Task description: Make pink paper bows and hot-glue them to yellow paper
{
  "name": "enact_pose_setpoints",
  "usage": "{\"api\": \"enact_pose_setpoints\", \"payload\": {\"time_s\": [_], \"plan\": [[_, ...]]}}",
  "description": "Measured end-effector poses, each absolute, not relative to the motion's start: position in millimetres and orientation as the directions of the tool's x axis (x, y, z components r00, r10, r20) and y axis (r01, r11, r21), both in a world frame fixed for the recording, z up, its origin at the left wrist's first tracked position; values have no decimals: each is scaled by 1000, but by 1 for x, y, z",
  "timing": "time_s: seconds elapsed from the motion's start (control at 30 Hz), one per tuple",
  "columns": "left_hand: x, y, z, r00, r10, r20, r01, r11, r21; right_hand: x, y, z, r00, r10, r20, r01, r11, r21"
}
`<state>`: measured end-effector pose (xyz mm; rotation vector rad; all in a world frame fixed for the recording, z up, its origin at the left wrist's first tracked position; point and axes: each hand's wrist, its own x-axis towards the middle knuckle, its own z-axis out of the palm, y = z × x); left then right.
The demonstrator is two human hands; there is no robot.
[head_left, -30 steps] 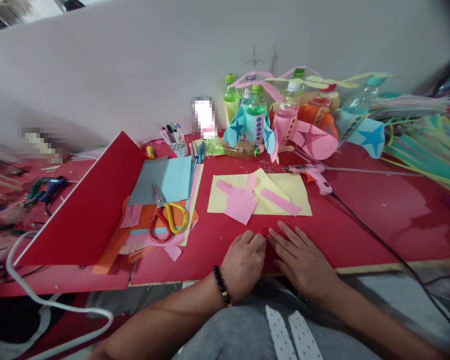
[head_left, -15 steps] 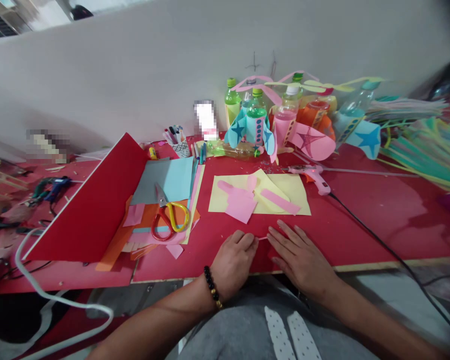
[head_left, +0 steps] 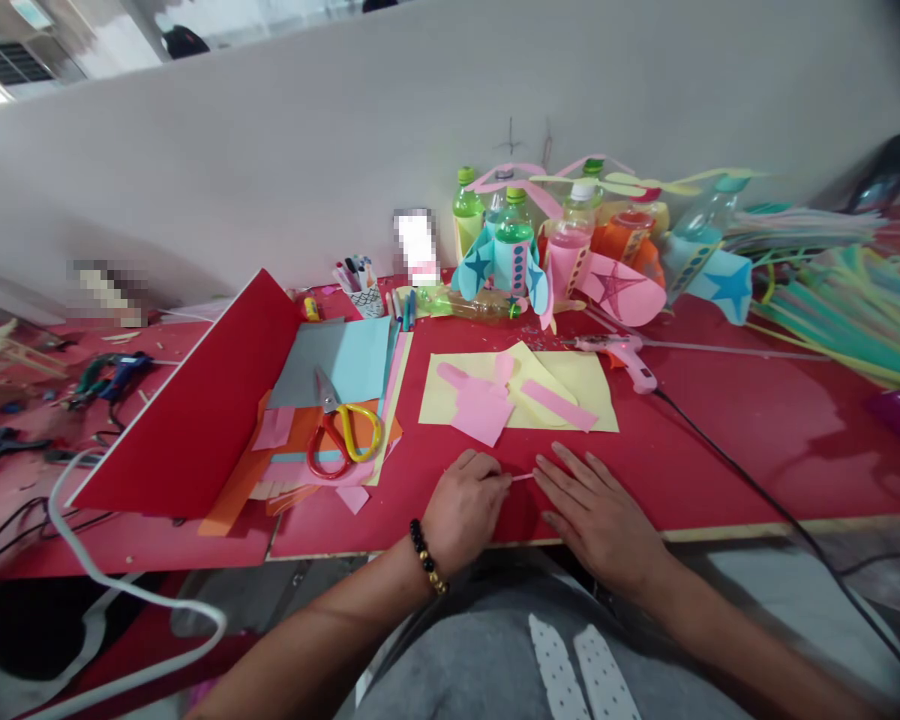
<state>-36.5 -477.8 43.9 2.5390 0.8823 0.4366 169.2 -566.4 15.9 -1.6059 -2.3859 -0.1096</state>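
A thin pink paper strip [head_left: 522, 478] lies low across the gap between the hands, its near end pinched in the curled fingers of the left hand [head_left: 465, 510] (a beaded bracelet [head_left: 424, 556] sits at that wrist). The right hand [head_left: 598, 518] is spread flat on the red tabletop [head_left: 720, 440], its fingertips just beside the strip's other end, and a yellow paper sheet [head_left: 589, 385] lies just beyond, well clear of both hands.

Here we go: our right hand [head_left: 598, 518] can slide right along the red tabletop [head_left: 757, 400], where the glue gun's black cord [head_left: 727, 463] cuts across; our left hand [head_left: 463, 520] runs into the scissors [head_left: 343, 437] on the paper stack [head_left: 345, 355], and the propped red card [head_left: 187, 420] walls off beyond.
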Motion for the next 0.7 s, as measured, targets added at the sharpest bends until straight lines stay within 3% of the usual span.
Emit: {"api": "enact_pose_setpoints", "payload": {"time_s": [0.7], "plan": [[-31, -481, 43, 750, 636, 181, 520, -737, 433, 162, -580, 18, -304, 864, 402, 912, 385, -138]]}}
